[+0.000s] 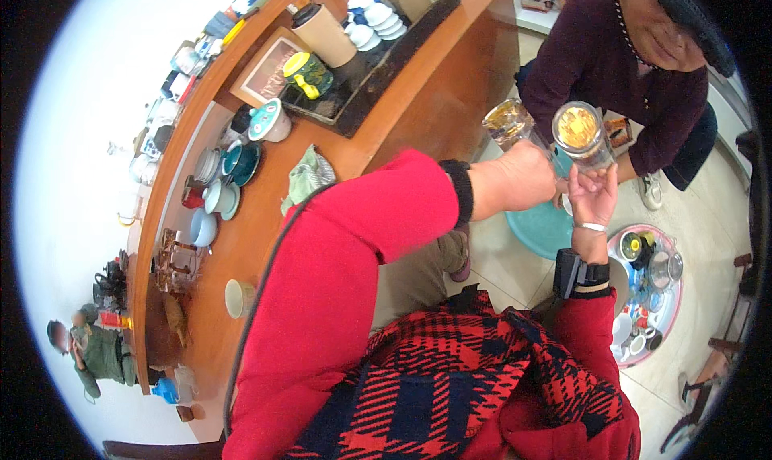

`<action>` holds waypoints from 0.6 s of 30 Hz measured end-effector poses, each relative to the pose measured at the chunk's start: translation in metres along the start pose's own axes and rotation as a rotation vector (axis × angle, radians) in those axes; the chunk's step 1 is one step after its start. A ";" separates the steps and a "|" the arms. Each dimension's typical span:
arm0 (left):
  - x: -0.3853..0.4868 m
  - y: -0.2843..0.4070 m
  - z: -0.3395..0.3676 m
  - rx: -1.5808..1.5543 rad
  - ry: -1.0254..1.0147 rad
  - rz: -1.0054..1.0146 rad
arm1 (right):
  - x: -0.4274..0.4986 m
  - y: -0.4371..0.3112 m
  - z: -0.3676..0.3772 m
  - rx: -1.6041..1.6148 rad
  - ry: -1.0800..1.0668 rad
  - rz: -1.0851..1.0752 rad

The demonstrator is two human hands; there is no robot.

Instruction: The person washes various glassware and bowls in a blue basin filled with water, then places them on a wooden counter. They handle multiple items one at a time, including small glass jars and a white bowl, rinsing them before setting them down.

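Note:
My left hand [515, 176], in a red sleeve with a dark cuff, is closed around the lower part of a clear glass cup [509, 122] with a golden-brown tint. Close beside it my right hand [594, 185], palm up, holds a second clear glass cup [582, 134] with a round golden end facing me. Its fingers reach partly behind the glass. Beneath and between the hands lies a teal plastic basin [537, 231], partly hidden by them. Another person's hand [562, 188] is partly seen at the basin, next to a small white item.
A co-worker in a dark purple top [558, 56] crouches beyond the basin. On the floor at right, a round tray [680, 303] holds cups and glassware. At left, a wooden counter [241, 243] carries a green cloth [307, 173], lidded cups, bowls and a dark tea tray [386, 68].

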State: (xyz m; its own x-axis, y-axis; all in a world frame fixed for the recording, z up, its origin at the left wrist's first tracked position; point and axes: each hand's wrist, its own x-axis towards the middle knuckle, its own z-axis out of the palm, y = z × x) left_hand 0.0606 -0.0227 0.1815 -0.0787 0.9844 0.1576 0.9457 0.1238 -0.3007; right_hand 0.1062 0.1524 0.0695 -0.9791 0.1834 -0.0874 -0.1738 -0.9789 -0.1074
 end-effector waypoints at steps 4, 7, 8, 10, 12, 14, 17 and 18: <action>-0.005 0.003 -0.007 -0.070 -0.023 -0.079 | 0.005 -0.004 -0.007 0.003 -0.096 0.038; -0.008 0.002 -0.011 0.022 -0.230 -0.046 | 0.008 -0.006 -0.013 0.003 -0.108 0.044; -0.010 -0.001 -0.013 0.075 -0.285 0.012 | 0.009 -0.006 -0.014 -0.015 -0.097 0.032; -0.014 0.002 -0.016 -0.001 -0.198 -0.044 | 0.012 -0.008 -0.016 -0.033 -0.104 0.035; -0.024 0.006 -0.022 -0.009 -0.146 -0.066 | 0.013 -0.010 -0.019 -0.044 -0.091 0.039; -0.034 0.005 -0.030 0.070 -0.080 -0.037 | 0.016 -0.013 -0.022 -0.039 -0.085 0.062; -0.044 0.007 -0.048 0.003 -0.063 -0.106 | 0.020 -0.014 -0.028 -0.021 -0.118 0.073; -0.050 0.007 -0.057 -0.025 -0.031 -0.123 | 0.021 -0.015 -0.030 -0.045 -0.092 0.054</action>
State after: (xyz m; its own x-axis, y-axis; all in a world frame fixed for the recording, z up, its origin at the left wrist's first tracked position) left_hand 0.0886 -0.0779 0.2249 -0.2039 0.9654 0.1626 0.9360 0.2409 -0.2568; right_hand 0.0913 0.1734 0.0399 -0.9929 0.1191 -0.0036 -0.1172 -0.9819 -0.1490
